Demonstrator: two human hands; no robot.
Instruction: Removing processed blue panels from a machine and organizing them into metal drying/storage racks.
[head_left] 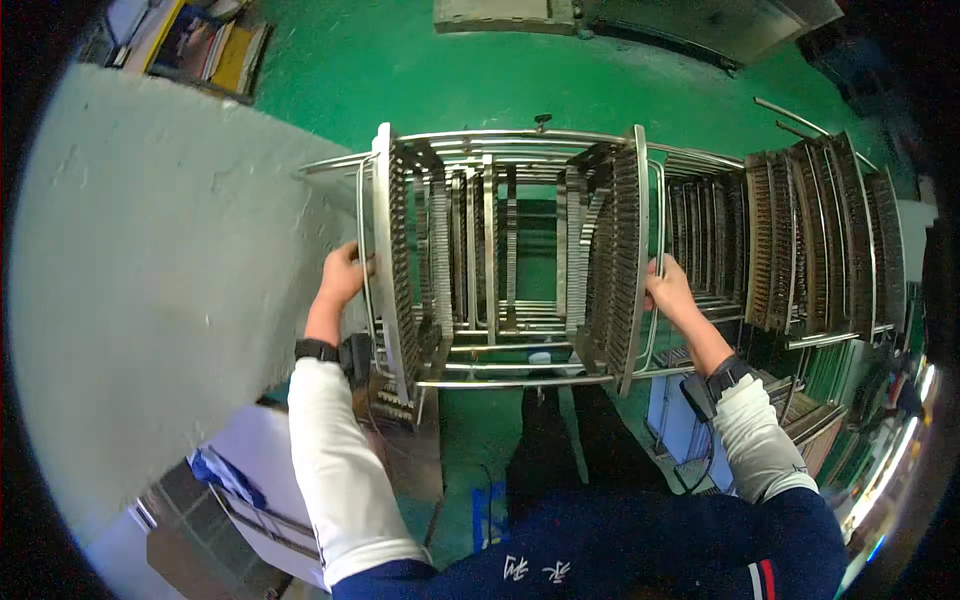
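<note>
A steel rack [514,135] with slotted, comb-like side walls is in front of my body, seen from above. A bent metal rod forms a side handle on each end of it. My left hand [345,272] is closed round the left side handle [364,220]. On the opposite end, my right hand [668,285] grips the right side handle [659,200], its fingers partly hidden by the rack's edge. Rows of notched strips [440,245] show inside the frame. My feet and legs are partly visible beneath its near bars.
More slotted metal racks [805,235] stand to the right. A grey wall or panel [180,280] fills the left side, close to my left hand. Green floor [400,70] lies beyond the rack. A container of flat boards [215,50] is at the far left.
</note>
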